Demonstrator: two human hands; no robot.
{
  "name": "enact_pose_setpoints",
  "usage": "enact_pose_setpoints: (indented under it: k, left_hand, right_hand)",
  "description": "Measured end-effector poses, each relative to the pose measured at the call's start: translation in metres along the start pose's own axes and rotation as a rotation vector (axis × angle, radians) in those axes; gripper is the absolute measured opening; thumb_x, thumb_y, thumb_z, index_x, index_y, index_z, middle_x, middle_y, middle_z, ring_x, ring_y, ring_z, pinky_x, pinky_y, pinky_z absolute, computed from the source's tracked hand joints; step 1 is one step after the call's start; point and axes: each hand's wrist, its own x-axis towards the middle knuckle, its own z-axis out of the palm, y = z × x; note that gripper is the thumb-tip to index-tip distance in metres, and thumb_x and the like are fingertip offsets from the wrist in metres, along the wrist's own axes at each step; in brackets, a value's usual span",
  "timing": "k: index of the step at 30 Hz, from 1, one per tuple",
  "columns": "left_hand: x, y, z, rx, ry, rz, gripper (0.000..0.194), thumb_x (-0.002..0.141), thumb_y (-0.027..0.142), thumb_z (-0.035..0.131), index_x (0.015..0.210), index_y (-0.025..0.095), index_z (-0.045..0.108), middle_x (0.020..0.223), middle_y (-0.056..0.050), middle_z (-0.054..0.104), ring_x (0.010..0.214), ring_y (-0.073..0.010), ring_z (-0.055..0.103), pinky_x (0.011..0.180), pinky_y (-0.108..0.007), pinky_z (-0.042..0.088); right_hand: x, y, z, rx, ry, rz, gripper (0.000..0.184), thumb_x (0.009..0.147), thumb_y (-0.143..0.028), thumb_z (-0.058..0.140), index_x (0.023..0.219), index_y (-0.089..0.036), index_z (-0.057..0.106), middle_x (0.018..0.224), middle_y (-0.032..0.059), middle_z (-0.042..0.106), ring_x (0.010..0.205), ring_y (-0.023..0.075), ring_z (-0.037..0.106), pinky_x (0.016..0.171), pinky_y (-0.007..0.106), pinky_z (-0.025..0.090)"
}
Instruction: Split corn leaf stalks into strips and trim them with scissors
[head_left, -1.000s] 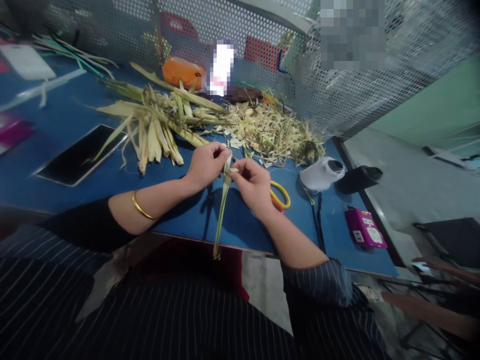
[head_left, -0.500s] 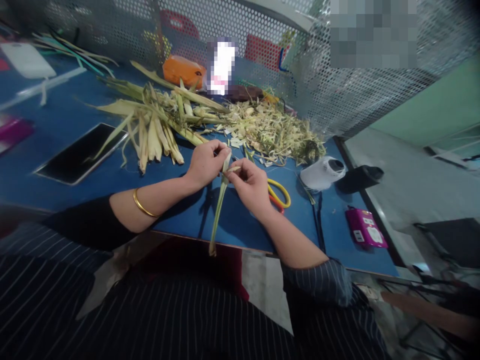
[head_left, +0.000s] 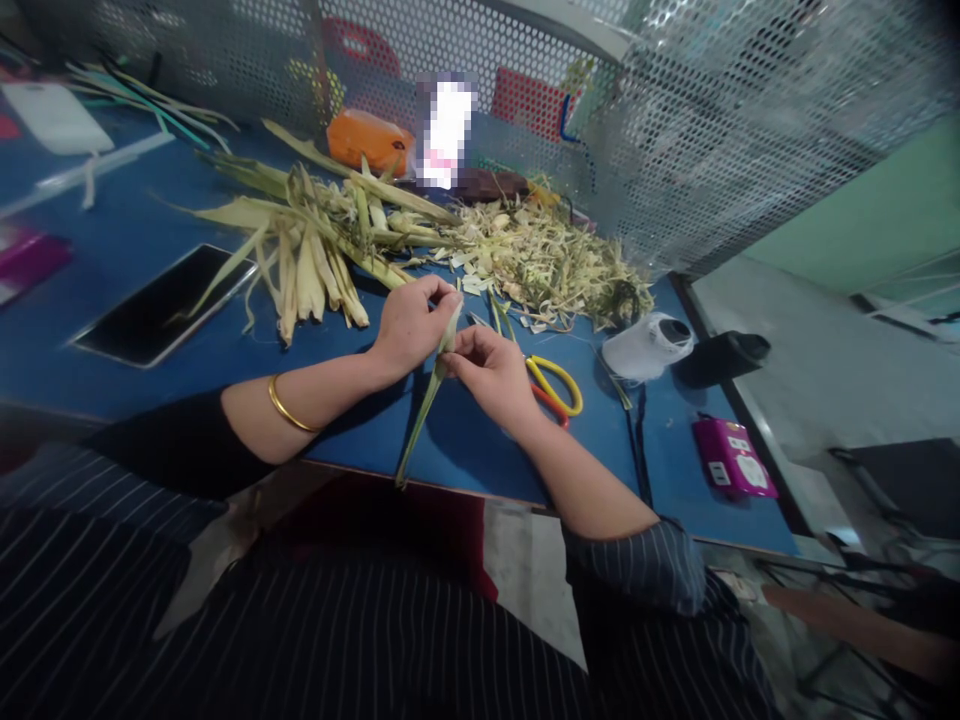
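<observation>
Both hands closed in thumb-and-finger pinches on one husk strip (head_left: 424,412); no gap visible betw. fingertips & strip. L hand (head_left: 412,328) grips its pale top end, R hand (head_left: 491,375) pinches it just below, at approx. 5 o'clock from L. Strip's tail hangs toward 7 o'clock, tip abt. at the worktop (head_left: 480,455)'s near edge. Bangle (head_left: 289,405) on L wrist.

Scissors (head_left: 556,388) at 4 o'clock, handles just beside R hand, so little room that side. Blue surface shows at 5-6 o'clock, betw. strip & R forearm, down to near edge. Scraps (head_left: 547,255) heaped at 1-2 o'clock, near edge of heap close past R fingers. Husks (head_left: 307,270) bunched at 10, stalk ends pointing back to near side; a few tips overlap the tablet (head_left: 150,315) at 9.

Farther out: white spool (head_left: 641,347) at 3 w/ black spool (head_left: 720,360) beyond, by worktop's R edge. Strap (head_left: 638,450) at 4, running toward near edge; purple pack (head_left: 733,456) past it, nr R edge. Orange pack (head_left: 367,143) at 11, close to mesh screen (head_left: 480,50), which walls off the far edge.
</observation>
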Motion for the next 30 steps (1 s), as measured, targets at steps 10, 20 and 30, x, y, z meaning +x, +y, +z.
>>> enact_pose_setpoints:
  k: [10,20,30]
  left_hand:
    - [0.0,0.0,-0.001,0.022,0.018,0.007,0.017,0.083,0.027,0.055,0.073,0.016,0.064,0.07,0.0,0.066,0.06,-0.0119,0.05,0.062,-0.026,0.039]
    - [0.002,-0.001,0.0,-0.1,0.02,-0.065,0.018,0.086,0.032,0.057,0.076,0.017,0.063,0.067,-0.001,0.063,0.058,-0.0118,0.053,0.056,-0.025,0.042]
    - [-0.009,0.015,-0.003,-0.622,-0.333,-0.394,0.026,0.068,0.035,0.077,0.067,0.015,0.061,0.066,-0.001,0.061,0.058,-0.0097,0.057,0.051,-0.021,0.046]
  right_hand:
    - [-0.01,-0.012,-0.002,-0.221,0.119,-0.309,0.004,0.082,-0.021,0.06,0.084,-0.022,0.057,0.072,-0.0022,0.057,0.064,0.0114,0.051,0.063,0.026,0.043]
    - [-0.002,-0.001,0.004,0.12,0.032,0.031,0.009,0.074,-0.021,0.063,0.071,-0.02,0.054,0.063,-0.0037,0.059,0.058,0.0108,0.057,0.058,0.026,0.046]
    - [0.007,-0.001,-0.017,0.029,0.243,-0.064,0.015,0.078,-0.029,0.065,0.07,-0.02,0.057,0.06,-0.0042,0.055,0.055,0.0093,0.047,0.054,0.025,0.039]
